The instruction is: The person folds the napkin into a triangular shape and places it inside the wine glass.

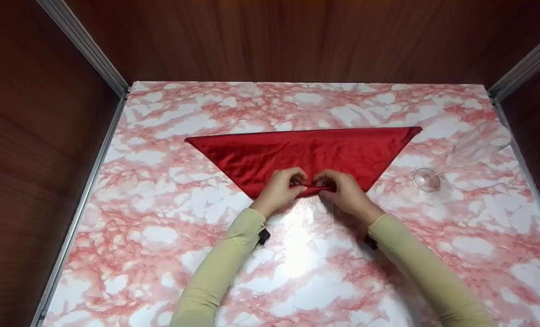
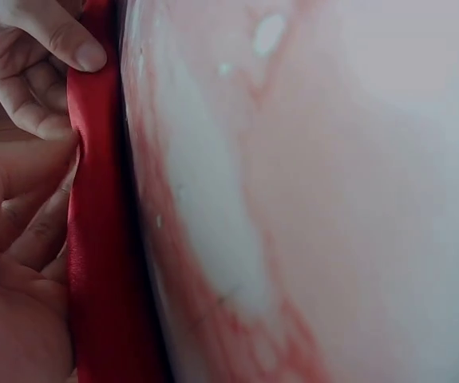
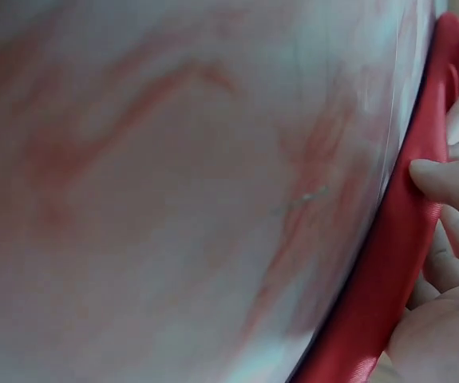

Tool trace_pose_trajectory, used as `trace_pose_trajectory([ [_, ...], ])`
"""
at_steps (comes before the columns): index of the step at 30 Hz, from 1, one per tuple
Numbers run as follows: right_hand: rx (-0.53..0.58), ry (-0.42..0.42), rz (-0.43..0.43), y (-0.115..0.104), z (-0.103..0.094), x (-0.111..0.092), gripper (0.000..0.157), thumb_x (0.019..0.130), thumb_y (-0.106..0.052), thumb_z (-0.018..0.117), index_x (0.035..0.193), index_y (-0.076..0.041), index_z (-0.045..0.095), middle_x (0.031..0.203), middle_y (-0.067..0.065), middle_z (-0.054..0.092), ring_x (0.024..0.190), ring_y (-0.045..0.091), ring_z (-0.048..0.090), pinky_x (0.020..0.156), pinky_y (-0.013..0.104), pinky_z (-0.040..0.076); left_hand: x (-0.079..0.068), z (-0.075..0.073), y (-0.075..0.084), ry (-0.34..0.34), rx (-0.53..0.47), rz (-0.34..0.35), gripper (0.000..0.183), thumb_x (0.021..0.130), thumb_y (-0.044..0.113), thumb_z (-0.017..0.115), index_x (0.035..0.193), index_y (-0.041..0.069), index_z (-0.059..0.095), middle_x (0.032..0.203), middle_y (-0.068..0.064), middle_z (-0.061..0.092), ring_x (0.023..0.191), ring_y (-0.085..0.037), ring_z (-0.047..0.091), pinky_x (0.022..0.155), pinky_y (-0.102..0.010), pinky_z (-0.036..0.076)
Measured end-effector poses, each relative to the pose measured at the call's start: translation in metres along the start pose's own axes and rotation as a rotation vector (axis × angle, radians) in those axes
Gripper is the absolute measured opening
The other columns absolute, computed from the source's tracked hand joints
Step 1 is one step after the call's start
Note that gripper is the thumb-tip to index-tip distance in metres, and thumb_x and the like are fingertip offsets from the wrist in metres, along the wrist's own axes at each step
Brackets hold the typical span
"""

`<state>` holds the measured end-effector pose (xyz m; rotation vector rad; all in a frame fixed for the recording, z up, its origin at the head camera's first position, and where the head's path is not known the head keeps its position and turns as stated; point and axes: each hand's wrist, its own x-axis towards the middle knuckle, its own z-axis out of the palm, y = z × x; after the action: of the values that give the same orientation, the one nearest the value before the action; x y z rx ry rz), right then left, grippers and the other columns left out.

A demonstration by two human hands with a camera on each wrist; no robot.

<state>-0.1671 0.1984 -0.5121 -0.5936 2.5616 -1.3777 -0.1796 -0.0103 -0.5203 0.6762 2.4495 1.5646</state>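
Observation:
A red satin cloth napkin (image 1: pixel 297 147) lies on the table, its long straight edge on the far side and its two slanted sides narrowing toward the near edge. At the middle of that near edge, my left hand (image 1: pixel 281 186) pinches the fabric between thumb and bent fingers. Close beside it, my right hand (image 1: pixel 345 193) grips the same edge, thumb on the near side. Between the hands the edge is turned up in a narrow roll. Both wrist views show the folded red band (image 2: pixel 105 239) along the fingers; the right thumb (image 3: pixel 445 179) presses on it.
To the right of the cloth is a clear wine glass (image 1: pixel 481 143), its round foot nearer the hands. The marbled red and white table (image 1: pixel 161 263) has brown wood panels (image 1: pixel 297 41) at the back and both sides, with metal strips at the corners.

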Motion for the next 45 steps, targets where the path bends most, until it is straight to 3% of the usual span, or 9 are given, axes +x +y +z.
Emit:
trace_pose_trajectory([
  [8, 0.009, -0.007, -0.004, 0.001, -0.006, 0.005, 0.022, 0.086, 0.006, 0.066, 0.107, 0.0, 0.066, 0.102, 0.011, 0.067, 0.094, 0.021, 0.063, 0.083, 0.037, 0.05, -0.001, -0.002, -0.001, -0.029, -0.007, 0.045, 0.026, 0.075, 0.0, 0.08, 0.097, 0.001, 0.067, 0.093, -0.008, 0.069, 0.085, -0.017, 0.064, 0.078, -0.026, 0.051],
  [16, -0.014, -0.021, -0.014, 0.003, -0.009, 0.009, 0.02, 0.088, 0.007, 0.062, 0.107, 0.001, 0.065, 0.104, 0.012, 0.066, 0.094, 0.024, 0.062, 0.078, 0.035, 0.052, 0.001, -0.002, 0.0, -0.017, 0.053, 0.047, 0.02, 0.08, 0.0, 0.075, 0.099, 0.002, 0.067, 0.091, -0.003, 0.069, 0.086, -0.009, 0.064, 0.081, -0.024, 0.049],
  [22, -0.003, -0.027, 0.023, 0.002, -0.009, 0.011, 0.021, 0.089, 0.005, 0.062, 0.109, 0.0, 0.064, 0.103, 0.011, 0.066, 0.092, 0.021, 0.063, 0.071, 0.032, 0.055, 0.002, -0.001, 0.0, -0.001, 0.106, 0.025, 0.019, 0.083, 0.002, 0.073, 0.102, 0.002, 0.067, 0.095, -0.006, 0.07, 0.09, -0.01, 0.064, 0.084, -0.023, 0.049],
  [32, -0.058, 0.078, -0.081, 0.001, -0.009, 0.011, 0.029, 0.082, 0.01, 0.067, 0.108, -0.001, 0.065, 0.106, 0.01, 0.065, 0.102, 0.023, 0.059, 0.091, 0.039, 0.046, 0.006, -0.003, 0.0, 0.01, 0.12, 0.004, 0.017, 0.086, 0.001, 0.07, 0.102, 0.003, 0.067, 0.097, -0.006, 0.069, 0.092, -0.012, 0.065, 0.084, -0.021, 0.048],
  [45, -0.044, 0.015, -0.121, 0.002, -0.006, 0.012, 0.036, 0.078, 0.007, 0.074, 0.111, -0.001, 0.064, 0.109, 0.007, 0.064, 0.107, 0.021, 0.056, 0.095, 0.04, 0.043, 0.015, -0.008, -0.004, -0.008, 0.015, -0.051, 0.02, 0.086, -0.002, 0.068, 0.106, -0.001, 0.064, 0.092, -0.008, 0.068, 0.084, -0.013, 0.064, 0.075, -0.021, 0.05],
])
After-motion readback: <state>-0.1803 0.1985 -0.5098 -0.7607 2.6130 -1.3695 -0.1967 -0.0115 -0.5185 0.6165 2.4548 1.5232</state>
